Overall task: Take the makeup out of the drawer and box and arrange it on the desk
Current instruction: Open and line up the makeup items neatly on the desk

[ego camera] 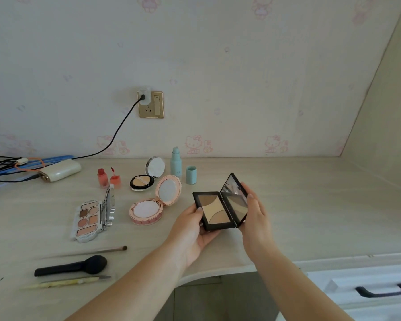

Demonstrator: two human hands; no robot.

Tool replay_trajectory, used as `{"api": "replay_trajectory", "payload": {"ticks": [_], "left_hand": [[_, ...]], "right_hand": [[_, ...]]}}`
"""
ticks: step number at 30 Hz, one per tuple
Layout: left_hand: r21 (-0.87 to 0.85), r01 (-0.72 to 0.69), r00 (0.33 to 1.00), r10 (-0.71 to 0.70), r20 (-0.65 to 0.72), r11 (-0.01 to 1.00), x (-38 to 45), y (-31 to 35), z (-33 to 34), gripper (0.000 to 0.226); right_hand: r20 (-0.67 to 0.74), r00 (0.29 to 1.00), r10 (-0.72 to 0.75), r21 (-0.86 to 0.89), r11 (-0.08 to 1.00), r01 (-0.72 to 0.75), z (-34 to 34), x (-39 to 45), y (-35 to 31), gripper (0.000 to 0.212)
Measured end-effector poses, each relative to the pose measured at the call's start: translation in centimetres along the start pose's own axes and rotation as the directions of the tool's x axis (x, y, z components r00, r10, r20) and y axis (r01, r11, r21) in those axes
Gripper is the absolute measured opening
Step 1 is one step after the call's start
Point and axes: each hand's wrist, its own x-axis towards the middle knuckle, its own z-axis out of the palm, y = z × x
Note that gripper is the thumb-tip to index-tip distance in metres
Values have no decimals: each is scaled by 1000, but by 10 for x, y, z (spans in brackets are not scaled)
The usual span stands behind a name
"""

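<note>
A black contour palette (215, 209) is held open just above the desk (310, 205), its mirrored lid tilted up to the right. My left hand (192, 230) grips the base from below with the thumb on its left edge. My right hand (256, 212) holds the lid's outer edge. To the left lie an open pink compact (153, 205), an open eyeshadow palette (90, 218), an open black cushion compact (144, 179), two red lip tints (108, 178), a teal bottle (176, 162) and its cap (191, 174).
A thin brush (90, 251), a black puff-headed brush (74, 266) and a yellow pen-like tool (72, 281) lie at the desk's front left. A power bank (60, 170) and cables sit at the back left. A white drawer with a black handle (382, 289) is at lower right.
</note>
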Motion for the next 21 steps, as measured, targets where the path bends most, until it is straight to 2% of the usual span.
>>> {"api": "replay_trajectory", "payload": {"ticks": [5,9,14,21], "left_hand": [[41,-52,998,53,-45,998,-5,6,-7,24],[138,-113,992,119,-37,984,-8,13,-12,29],[124,-81,995,87,-45,989,-4,22,-17,26],[138,-35,995,48,-90,990,4,21,-23,24]], "right_hand": [[-5,998,57,-28,998,-57,4,11,2,35],[11,996,85,-52,995,-85,12,23,8,35],[-4,992,122,-166,979,-121,20,41,19,43],[-112,990,81,-250,962,-107,31,58,18,31]]}}
